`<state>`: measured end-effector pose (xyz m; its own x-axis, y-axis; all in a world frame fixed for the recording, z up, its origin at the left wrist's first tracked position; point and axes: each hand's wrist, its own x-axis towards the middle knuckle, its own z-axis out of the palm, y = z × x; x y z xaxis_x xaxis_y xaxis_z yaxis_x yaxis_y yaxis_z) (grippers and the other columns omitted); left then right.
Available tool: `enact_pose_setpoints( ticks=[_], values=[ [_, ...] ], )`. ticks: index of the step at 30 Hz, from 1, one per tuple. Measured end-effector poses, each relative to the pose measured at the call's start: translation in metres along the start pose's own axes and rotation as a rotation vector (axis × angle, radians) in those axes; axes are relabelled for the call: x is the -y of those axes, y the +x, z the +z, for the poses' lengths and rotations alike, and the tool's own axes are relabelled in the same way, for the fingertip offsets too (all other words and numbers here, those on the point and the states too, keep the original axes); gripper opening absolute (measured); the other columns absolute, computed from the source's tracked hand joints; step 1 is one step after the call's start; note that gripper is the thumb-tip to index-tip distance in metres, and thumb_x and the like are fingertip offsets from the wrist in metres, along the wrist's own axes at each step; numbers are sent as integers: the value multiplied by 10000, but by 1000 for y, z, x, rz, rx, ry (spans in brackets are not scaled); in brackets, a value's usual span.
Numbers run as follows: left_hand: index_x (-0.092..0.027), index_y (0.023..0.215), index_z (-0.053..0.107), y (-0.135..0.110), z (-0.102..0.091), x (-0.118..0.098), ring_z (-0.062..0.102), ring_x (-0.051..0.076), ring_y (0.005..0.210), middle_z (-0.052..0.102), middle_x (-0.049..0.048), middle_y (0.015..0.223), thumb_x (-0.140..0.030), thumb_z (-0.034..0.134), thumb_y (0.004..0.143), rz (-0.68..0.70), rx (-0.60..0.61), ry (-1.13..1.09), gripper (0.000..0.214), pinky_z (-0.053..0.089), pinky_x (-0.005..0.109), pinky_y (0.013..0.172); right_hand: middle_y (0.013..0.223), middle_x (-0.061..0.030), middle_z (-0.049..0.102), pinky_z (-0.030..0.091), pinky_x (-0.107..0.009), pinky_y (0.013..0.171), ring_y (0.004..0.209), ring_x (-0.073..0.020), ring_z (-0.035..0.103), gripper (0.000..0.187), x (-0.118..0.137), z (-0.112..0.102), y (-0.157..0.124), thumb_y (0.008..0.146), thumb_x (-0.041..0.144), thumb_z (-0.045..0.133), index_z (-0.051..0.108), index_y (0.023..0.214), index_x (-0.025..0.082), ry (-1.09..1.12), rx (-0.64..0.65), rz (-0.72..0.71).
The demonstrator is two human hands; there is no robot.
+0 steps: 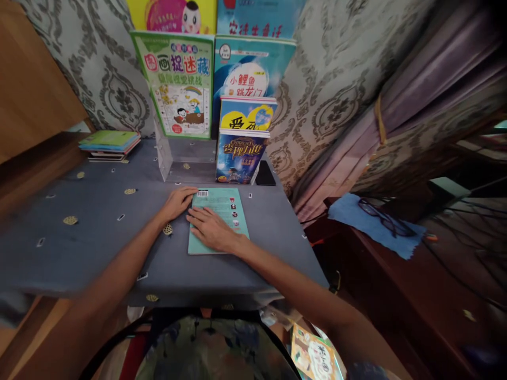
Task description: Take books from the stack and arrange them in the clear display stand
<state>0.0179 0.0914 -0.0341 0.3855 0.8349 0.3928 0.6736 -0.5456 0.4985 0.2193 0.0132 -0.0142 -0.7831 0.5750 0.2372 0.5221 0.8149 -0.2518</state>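
Note:
A thin teal book [222, 211] lies on the table in front of me, its barcode at the upper left corner. My right hand [212, 229] rests flat across the book with the fingers stretched to the left. At the book's upper left edge is my left hand [180, 202], its fingertips touching the corner near the barcode and its fingers stretched out. Behind the book stands a clear stepped display rack [174, 158]. A dark blue book [240, 158] sits on its lowest right step, and a green-edged picture book [178, 84] on the left.
A stack of books [111, 143] lies at the table's back left. Beside the rack is a black phone [265, 173]. To the right, glasses [386, 217] rest on a blue cloth [348, 214] on a dark red cabinet. More books [315, 353] are below the table's front edge.

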Motion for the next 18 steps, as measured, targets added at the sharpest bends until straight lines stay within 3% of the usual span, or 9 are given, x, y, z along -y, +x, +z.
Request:
enact_pose_setpoints(
  ticks=[8, 13, 18],
  values=[
    [-180, 1198, 697, -3, -1, -5, 627, 243, 1200, 689, 111, 1280, -316, 430, 944, 7, 15, 45, 393, 469, 453, 1085, 1512, -112, 513, 294, -442, 1232, 1479, -233, 358, 431, 54, 11, -27, 1030, 353, 483, 529, 1405, 145, -111, 35, -116],
    [-155, 1233, 676, -6, -1, -8, 613, 256, 1223, 669, 131, 1312, -389, 443, 950, 17, 13, 85, 435, 450, 454, 1098, 1548, -160, 452, 281, -461, 1243, 1490, -262, 332, 515, 59, 4, -38, 1025, 389, 484, 476, 1441, 85, -81, 27, -72],
    [-156, 1241, 670, -6, -2, -10, 610, 260, 1225, 664, 129, 1323, -414, 429, 954, 7, 25, 88, 455, 445, 456, 1100, 1571, -176, 408, 265, -487, 1254, 1508, -270, 289, 572, 53, 2, -69, 1008, 384, 518, 421, 1494, 99, -8, -21, 15]
  ],
)
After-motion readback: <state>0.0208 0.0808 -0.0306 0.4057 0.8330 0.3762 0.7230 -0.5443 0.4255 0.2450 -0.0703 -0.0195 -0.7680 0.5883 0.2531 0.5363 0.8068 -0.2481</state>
